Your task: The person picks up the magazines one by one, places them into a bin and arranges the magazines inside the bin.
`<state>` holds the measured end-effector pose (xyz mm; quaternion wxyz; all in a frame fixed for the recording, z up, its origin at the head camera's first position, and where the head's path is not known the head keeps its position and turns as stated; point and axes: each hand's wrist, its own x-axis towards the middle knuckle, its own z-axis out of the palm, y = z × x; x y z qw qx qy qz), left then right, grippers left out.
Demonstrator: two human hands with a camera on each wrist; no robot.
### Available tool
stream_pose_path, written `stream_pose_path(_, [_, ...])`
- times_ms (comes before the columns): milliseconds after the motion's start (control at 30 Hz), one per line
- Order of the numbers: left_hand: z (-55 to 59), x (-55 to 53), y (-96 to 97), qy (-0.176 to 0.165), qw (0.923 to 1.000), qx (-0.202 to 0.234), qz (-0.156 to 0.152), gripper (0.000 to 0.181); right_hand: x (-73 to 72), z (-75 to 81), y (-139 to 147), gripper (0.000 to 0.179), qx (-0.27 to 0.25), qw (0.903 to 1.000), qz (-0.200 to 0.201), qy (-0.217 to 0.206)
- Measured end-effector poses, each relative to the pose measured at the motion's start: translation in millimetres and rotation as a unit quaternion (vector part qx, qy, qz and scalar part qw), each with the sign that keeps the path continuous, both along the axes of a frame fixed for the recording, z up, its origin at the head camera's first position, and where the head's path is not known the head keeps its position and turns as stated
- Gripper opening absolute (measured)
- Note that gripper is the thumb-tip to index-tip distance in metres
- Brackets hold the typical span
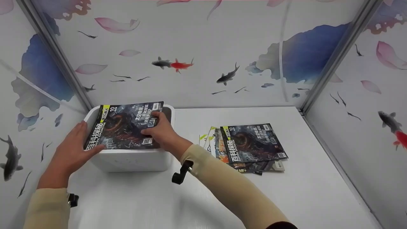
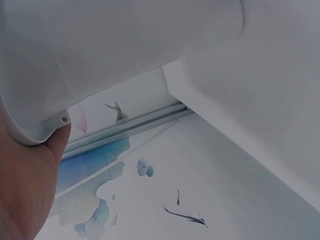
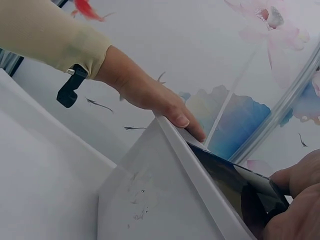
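Note:
A white bin (image 1: 133, 160) stands on the left of the table. Lying over its opening is a dark magazine (image 1: 124, 130) with a machine-like cover picture. My left hand (image 1: 71, 149) holds the bin's front left corner; its thumb lies by the magazine's lower corner. In the left wrist view, a fingertip meets the bin's rim (image 2: 55, 122) from below. My right hand (image 1: 163, 130) grips the magazine near its right edge, with two digits visible on the cover. In the right wrist view, the fingers (image 3: 295, 215) pinch its edge at the bin's opening.
To the right of the bin lies an uneven pile of several magazines (image 1: 254, 143), topped by one with the same cover. White wall panels (image 1: 197, 86) printed with fish and petals enclose the table (image 1: 318, 178) behind and on both sides, joined by grey metal posts (image 1: 337, 60).

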<state>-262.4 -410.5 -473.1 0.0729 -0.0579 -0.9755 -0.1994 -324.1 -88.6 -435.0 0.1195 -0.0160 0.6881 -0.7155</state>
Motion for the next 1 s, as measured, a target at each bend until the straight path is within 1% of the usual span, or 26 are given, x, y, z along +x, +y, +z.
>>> stream_pose_path(133, [0.1,1.0,-0.1,-0.002,1.0000,0.001,0.001,0.118,0.3,1.6,-2.1,0.080,0.020,0.9997,-0.005,-0.015])
stream_pose_path(300, [1.0,1.6,1.1,-0.002,1.0000,0.001,0.004,0.119,-0.4,1.3,-3.9,0.081,0.031,0.9994,-0.005,-0.014])
stream_pose_path(600, [-1.4,2.3,1.9,-0.006,0.9999,0.010,0.011,0.116,-0.1,1.2,-3.0,0.081,0.032,0.9993,-0.001,-0.019])
stream_pose_path(733, [-1.7,3.0,2.1,-0.007,0.9998,0.014,0.013,0.116,-0.6,0.7,-2.4,0.082,0.018,0.9996,0.007,-0.019])
stream_pose_path(867, [-0.4,2.7,2.6,-0.005,0.9998,0.014,0.013,0.118,-0.7,-0.1,-1.5,0.079,-0.007,0.9999,0.011,0.000])
stream_pose_path(1000, [-0.1,2.1,1.0,-0.001,0.9998,0.016,0.009,0.117,1.0,-1.0,-2.0,0.068,0.000,0.9994,-0.008,0.034])
